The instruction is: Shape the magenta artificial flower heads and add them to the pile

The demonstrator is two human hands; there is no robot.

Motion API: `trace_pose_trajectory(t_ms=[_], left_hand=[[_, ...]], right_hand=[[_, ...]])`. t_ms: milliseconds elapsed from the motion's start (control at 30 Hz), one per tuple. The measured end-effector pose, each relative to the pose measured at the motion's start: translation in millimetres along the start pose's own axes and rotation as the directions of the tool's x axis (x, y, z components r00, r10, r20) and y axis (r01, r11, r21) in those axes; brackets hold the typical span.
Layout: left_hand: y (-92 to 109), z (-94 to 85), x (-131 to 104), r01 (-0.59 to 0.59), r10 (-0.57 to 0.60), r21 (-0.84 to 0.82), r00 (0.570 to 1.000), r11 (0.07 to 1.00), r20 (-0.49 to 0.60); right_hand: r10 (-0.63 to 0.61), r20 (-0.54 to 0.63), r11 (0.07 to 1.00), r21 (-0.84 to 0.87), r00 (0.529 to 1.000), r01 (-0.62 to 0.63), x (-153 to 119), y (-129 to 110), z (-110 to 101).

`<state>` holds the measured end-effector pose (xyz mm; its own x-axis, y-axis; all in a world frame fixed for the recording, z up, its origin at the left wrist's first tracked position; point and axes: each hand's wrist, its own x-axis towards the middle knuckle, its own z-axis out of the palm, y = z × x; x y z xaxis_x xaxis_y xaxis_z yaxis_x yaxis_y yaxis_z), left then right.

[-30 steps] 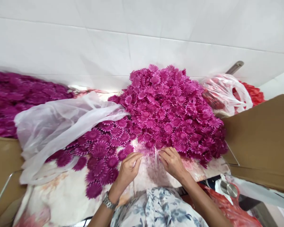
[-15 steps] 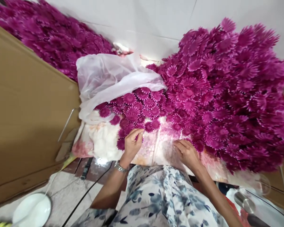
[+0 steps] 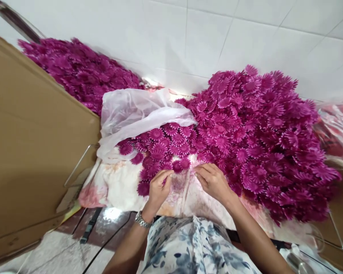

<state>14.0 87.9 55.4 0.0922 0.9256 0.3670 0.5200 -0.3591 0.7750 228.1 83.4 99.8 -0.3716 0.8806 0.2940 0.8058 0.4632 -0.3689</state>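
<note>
Head view: magenta flowers heaped on pale cloth

Cloth has pink and orange patches, purple staining toward the middle. White tiled wall behind; brown cardboard stands at left; clear plastic with red contents at far right. Flowers: narrow rayed petals, paler tips, round centers. Large heap at right, flatter cluster at center, partly under translucent plastic; more piled back left, against wall. Left hand, metal watch on wrist, at the cluster's lower edge; right hand near the large heap. Fingers curled toward thumbs on both; cannot tell if either grips anything.
</note>
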Motion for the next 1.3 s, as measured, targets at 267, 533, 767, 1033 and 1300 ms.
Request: trace_pose_trajectory(t_ms=[267,533,767,1033,1300], left_hand=[[-15,9.1,-14,0.053,-0.054,0.074,0.999,0.996,0.006],[-20,14.4,-12,-0.038,0.055,0.226,0.996,0.973,-0.068],[-7,22.9,-29,-0.129,0.143,0.205,0.988,0.97,-0.051],[-8,32.2,-71,-0.161,0.172,0.193,0.984,0.968,-0.041],[-26,28.2,-96,-0.151,0.18,0.193,0.973,0.969,-0.142]], right_hand=[[-0.034,0.095,0.99,0.14,0.995,0.02,-41,-2,33],[-0.074,0.069,0.99,0.128,0.995,0.064,-69,0,39],[0.043,0.151,0.981,-0.195,0.988,-0.013,-18,-1,41],[0.025,0.307,0.928,-0.36,0.951,0.092,25,7,69],[0.037,0.122,0.724,-0.687,0.992,0.057,-25,22,5]])
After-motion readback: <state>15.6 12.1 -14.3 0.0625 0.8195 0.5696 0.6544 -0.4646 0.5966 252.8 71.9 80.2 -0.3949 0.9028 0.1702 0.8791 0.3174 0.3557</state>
